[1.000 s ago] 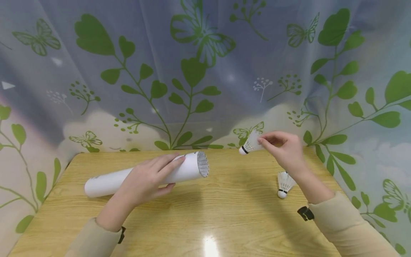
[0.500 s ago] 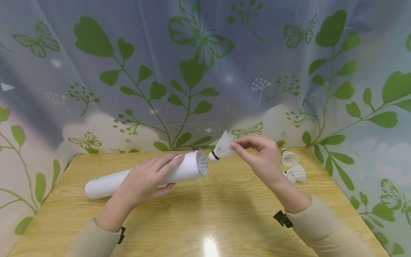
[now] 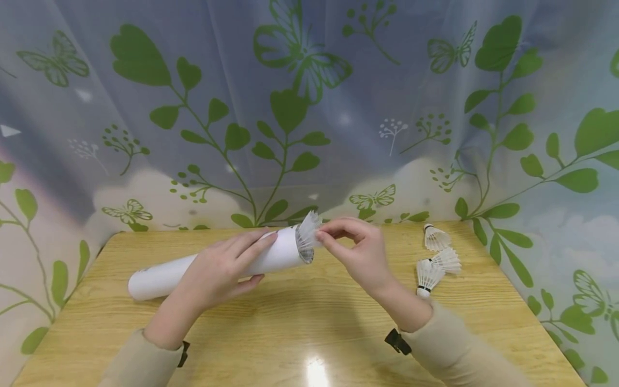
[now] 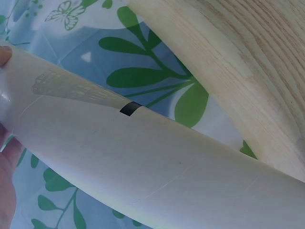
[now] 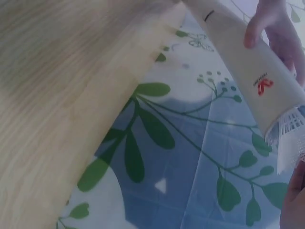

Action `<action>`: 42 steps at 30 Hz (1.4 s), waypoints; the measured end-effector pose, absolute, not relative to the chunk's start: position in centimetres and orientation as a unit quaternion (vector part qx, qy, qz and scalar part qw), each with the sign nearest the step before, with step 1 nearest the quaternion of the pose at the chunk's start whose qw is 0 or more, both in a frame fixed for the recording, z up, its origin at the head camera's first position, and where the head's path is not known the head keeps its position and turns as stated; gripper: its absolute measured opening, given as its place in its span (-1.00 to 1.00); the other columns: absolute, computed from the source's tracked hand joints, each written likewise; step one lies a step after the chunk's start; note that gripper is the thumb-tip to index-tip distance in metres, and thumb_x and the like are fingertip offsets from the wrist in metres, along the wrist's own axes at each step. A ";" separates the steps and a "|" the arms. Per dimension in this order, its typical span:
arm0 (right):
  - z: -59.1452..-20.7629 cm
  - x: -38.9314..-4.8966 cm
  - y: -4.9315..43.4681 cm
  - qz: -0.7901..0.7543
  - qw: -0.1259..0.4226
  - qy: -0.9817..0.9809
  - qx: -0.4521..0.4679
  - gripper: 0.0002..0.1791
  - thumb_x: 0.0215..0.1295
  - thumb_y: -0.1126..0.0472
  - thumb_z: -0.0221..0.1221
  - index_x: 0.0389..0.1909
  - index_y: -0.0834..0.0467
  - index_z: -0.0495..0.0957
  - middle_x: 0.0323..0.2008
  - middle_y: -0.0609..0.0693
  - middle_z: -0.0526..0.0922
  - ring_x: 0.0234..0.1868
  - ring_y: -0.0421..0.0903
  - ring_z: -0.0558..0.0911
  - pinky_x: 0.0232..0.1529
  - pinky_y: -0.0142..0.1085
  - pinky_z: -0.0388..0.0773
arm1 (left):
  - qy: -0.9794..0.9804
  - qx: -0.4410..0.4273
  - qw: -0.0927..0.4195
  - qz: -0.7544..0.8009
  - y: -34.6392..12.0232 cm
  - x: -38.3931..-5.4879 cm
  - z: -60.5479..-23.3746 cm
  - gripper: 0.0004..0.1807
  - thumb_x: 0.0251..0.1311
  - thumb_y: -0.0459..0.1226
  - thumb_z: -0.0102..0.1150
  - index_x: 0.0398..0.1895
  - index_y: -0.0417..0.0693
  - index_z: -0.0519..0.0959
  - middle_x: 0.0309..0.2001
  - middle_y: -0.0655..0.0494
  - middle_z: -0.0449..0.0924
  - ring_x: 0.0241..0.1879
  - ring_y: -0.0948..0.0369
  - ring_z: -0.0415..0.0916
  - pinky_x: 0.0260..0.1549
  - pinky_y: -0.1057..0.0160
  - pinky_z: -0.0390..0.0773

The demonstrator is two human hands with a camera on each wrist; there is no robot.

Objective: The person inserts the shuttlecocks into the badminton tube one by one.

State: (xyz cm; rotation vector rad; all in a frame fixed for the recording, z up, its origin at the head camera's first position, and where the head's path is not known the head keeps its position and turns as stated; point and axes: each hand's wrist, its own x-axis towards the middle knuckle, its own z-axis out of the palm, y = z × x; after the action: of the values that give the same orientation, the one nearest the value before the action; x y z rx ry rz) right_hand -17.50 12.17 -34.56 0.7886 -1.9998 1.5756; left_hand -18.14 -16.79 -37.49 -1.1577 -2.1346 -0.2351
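Observation:
My left hand (image 3: 227, 269) grips a white shuttlecock tube (image 3: 162, 277) round its body near the open end. The tube lies aslant, its mouth raised and facing right. With finger and thumb my right hand (image 3: 360, 252) pinches the feather skirt of a shuttlecock (image 3: 308, 230) at that mouth. Its cork end is hidden inside the tube, while the feathers stick out. In the right wrist view the feathers (image 5: 290, 138) show at the rim, below a red logo on the tube. The left wrist view shows the tube's side (image 4: 143, 152) with a black mark.
Three more shuttlecocks lie at the table's right: one at the back (image 3: 436, 237), one in the middle (image 3: 446, 260) and one in front (image 3: 429, 277), close together. The wooden table (image 3: 300, 328) ends at a leaf-patterned curtain (image 3: 217, 107) behind and at both sides.
My right hand has moved left, carrying the shuttlecock from above the table's right half into the tube's mouth, cork first. The left hand and tube have hardly moved.

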 end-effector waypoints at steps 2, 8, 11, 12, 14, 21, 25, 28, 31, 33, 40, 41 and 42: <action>-34.8 -17.3 12.0 0.570 0.232 -0.732 0.290 -0.88 0.18 0.56 0.40 -0.28 0.35 0.77 -0.30 0.24 0.81 -0.25 -0.37 0.70 -0.15 -0.49 0.74 | -0.822 -0.446 0.343 -0.090 -16.8 -18.1 -37.4 -0.02 -0.15 -0.21 0.68 0.46 -0.11 0.48 0.23 -0.13 0.68 -0.04 -0.07 0.79 -0.12 0.00 0.86; -35.3 -17.1 11.8 0.540 0.227 -0.749 0.309 -0.89 0.21 0.50 0.42 -0.31 0.26 0.80 -0.29 0.14 0.84 -0.24 -0.27 0.73 -0.17 -0.39 0.77 | -0.822 -0.447 0.341 -0.091 -16.9 -18.1 -37.4 -0.02 -0.15 -0.21 0.69 0.45 -0.12 0.48 0.22 -0.15 0.67 -0.05 -0.08 0.78 -0.11 0.00 0.86; -35.3 -17.1 11.8 0.532 0.220 -0.754 0.315 -0.90 0.22 0.48 0.42 -0.30 0.25 0.80 -0.29 0.12 0.84 -0.23 -0.24 0.73 -0.17 -0.36 0.77 | -0.823 -0.446 0.340 -0.092 -17.1 -18.1 -37.5 -0.02 -0.17 -0.22 0.70 0.45 -0.12 0.48 0.22 -0.15 0.67 -0.05 -0.08 0.78 -0.11 -0.01 0.85; -35.2 -17.1 11.8 0.532 0.218 -0.755 0.316 -0.90 0.23 0.48 0.42 -0.30 0.26 0.80 -0.29 0.13 0.84 -0.24 -0.25 0.73 -0.17 -0.37 0.77 | -0.823 -0.446 0.340 -0.092 -17.1 -18.1 -37.5 -0.02 -0.17 -0.22 0.70 0.45 -0.12 0.48 0.22 -0.15 0.67 -0.05 -0.08 0.78 -0.11 -0.01 0.85; -35.2 -17.0 11.8 0.540 0.210 -0.752 0.315 -0.91 0.24 0.50 0.41 -0.29 0.29 0.79 -0.28 0.16 0.83 -0.23 -0.28 0.72 -0.15 -0.39 0.77 | -0.823 -0.445 0.340 -0.091 -17.1 -18.1 -37.6 -0.02 -0.17 -0.22 0.70 0.45 -0.12 0.48 0.23 -0.15 0.67 -0.05 -0.08 0.79 -0.11 0.00 0.86; -35.2 -16.6 11.7 0.597 0.174 -0.724 0.297 -0.91 0.25 0.59 0.32 -0.26 0.44 0.72 -0.24 0.35 0.78 -0.20 -0.39 0.71 -0.08 -0.46 0.77 | -0.821 -0.445 0.343 -0.096 -17.1 -18.1 -37.5 -0.03 -0.15 -0.22 0.69 0.45 -0.11 0.48 0.23 -0.15 0.68 -0.06 -0.08 0.79 -0.12 0.00 0.86; -35.3 -16.4 11.5 0.628 0.130 -0.720 0.264 -0.91 0.28 0.59 0.29 -0.21 0.50 0.68 -0.20 0.42 0.76 -0.20 -0.40 0.72 -0.03 -0.46 0.76 | -0.823 -0.446 0.340 -0.094 -17.0 -18.0 -37.3 -0.04 -0.14 -0.21 0.69 0.45 -0.12 0.49 0.23 -0.16 0.67 -0.04 -0.08 0.79 -0.11 0.00 0.86; -35.5 -16.5 11.4 0.639 0.107 -0.722 0.243 -0.90 0.31 0.56 0.28 -0.19 0.51 0.67 -0.17 0.44 0.75 -0.20 -0.39 0.71 -0.01 -0.47 0.75 | -0.824 -0.447 0.336 -0.092 -17.0 -18.0 -37.2 -0.05 -0.11 -0.20 0.69 0.45 -0.12 0.49 0.25 -0.16 0.67 -0.01 -0.08 0.79 -0.09 0.01 0.86; -35.8 -16.5 11.5 0.635 0.102 -0.727 0.238 -0.90 0.31 0.55 0.29 -0.18 0.50 0.67 -0.17 0.43 0.75 -0.20 -0.38 0.70 0.00 -0.46 0.75 | -0.823 -0.448 0.337 -0.092 -17.0 -18.0 -37.3 -0.03 -0.12 -0.21 0.70 0.46 -0.12 0.48 0.25 -0.16 0.67 0.00 -0.08 0.79 -0.08 0.01 0.85; -35.9 -16.5 11.5 0.629 0.103 -0.731 0.242 -0.90 0.30 0.54 0.29 -0.19 0.49 0.68 -0.18 0.42 0.75 -0.20 -0.38 0.70 0.00 -0.46 0.75 | -0.821 -0.451 0.337 -0.093 -17.0 -18.1 -37.3 -0.02 -0.14 -0.22 0.71 0.46 -0.12 0.48 0.24 -0.16 0.67 -0.01 -0.08 0.79 -0.09 0.01 0.86; -36.3 -16.5 11.2 0.603 0.112 -0.745 0.263 -0.90 0.31 0.50 0.33 -0.19 0.41 0.74 -0.18 0.33 0.80 -0.18 -0.37 0.72 0.01 -0.40 0.78 | -0.818 -0.457 0.337 -0.093 -16.9 -18.0 -37.3 0.00 -0.17 -0.23 0.74 0.46 -0.13 0.48 0.22 -0.16 0.67 -0.02 -0.07 0.78 -0.11 0.01 0.86; -36.2 -16.5 11.2 0.601 0.112 -0.746 0.263 -0.90 0.31 0.50 0.34 -0.19 0.39 0.75 -0.17 0.31 0.81 -0.18 -0.37 0.72 0.00 -0.39 0.78 | -0.818 -0.457 0.337 -0.092 -16.8 -18.0 -37.4 0.00 -0.17 -0.23 0.74 0.46 -0.13 0.48 0.22 -0.16 0.67 -0.02 -0.07 0.78 -0.11 0.01 0.86; -36.2 -16.5 11.2 0.597 0.113 -0.749 0.264 -0.90 0.31 0.49 0.34 -0.19 0.39 0.76 -0.17 0.30 0.81 -0.17 -0.36 0.73 0.00 -0.39 0.79 | -0.818 -0.457 0.337 -0.092 -16.8 -18.0 -37.4 0.00 -0.17 -0.22 0.74 0.46 -0.12 0.48 0.21 -0.16 0.68 -0.01 -0.07 0.78 -0.10 0.01 0.86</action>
State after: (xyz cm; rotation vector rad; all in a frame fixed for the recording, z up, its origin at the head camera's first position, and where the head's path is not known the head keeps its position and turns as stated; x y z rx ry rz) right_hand -16.50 11.15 -36.20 0.7732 -2.1971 1.7530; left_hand -18.01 -16.84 -37.38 -1.1918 -2.1326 -0.2391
